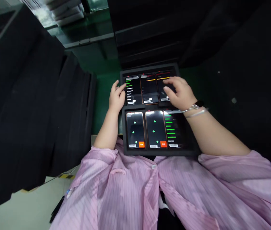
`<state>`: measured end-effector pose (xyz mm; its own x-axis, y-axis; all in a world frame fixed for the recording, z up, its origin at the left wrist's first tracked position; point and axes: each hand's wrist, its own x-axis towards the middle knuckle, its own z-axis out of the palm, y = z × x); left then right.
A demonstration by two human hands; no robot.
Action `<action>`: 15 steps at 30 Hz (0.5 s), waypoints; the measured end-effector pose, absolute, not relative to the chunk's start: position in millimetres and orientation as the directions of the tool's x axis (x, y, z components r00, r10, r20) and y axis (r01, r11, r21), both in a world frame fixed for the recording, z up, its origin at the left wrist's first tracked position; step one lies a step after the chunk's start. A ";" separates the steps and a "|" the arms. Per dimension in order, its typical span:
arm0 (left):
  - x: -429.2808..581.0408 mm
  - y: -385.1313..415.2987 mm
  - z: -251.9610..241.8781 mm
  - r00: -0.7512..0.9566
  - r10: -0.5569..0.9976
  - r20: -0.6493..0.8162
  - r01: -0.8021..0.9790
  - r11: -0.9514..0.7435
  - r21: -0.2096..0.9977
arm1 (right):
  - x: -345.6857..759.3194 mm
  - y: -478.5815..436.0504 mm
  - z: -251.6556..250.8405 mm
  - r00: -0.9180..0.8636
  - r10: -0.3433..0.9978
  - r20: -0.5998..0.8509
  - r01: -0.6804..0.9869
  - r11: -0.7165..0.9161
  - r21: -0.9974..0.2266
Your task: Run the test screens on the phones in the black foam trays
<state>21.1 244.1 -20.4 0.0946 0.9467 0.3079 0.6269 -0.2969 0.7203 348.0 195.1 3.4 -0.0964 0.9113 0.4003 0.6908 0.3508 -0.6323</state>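
Two black foam trays lie in front of me, each with three lit phones. The near tray (195,143) holds phones with green arrows (135,129) and green text. The far tray (149,67) holds three more phones (149,91). My left hand (116,95) rests at the far tray's left edge, fingers loosely spread, thumb touching the leftmost phone's screen (133,89). My right hand (179,92) lies over the far-right phone, fingers stretched flat on its screen. Neither hand holds anything. A watch and a bracelet (196,108) sit on my right wrist.
Stacks of black foam trays (30,105) stand upright to the left. More dark trays (149,35) are stacked behind the far tray. A green surface (101,92) lies underneath. My pink striped smock (149,191) fills the bottom of the view.
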 end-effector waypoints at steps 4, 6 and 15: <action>-2.0 135.8 -17.0 0.070 0.925 0.374 0.650 -0.327 0.686 | 370.4 105.6 -1.6 0.192 0.960 0.205 0.424 0.108 -0.899; -14.9 73.6 -23.0 0.153 0.936 0.316 0.744 -0.320 0.587 | 372.2 51.6 -11.3 0.228 0.965 0.126 0.333 0.044 -0.942; 11.7 -1.6 -5.2 -0.033 0.999 0.035 0.417 -0.018 0.909 | 375.5 5.1 26.4 0.453 0.845 -0.283 -0.102 -0.267 -0.958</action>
<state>11.7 -1.6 -5.2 -0.0335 0.9988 0.0347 0.4170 -0.0176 0.9087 375.5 5.1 26.4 0.4531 0.8452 -0.2835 -0.1019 -0.2668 -0.9583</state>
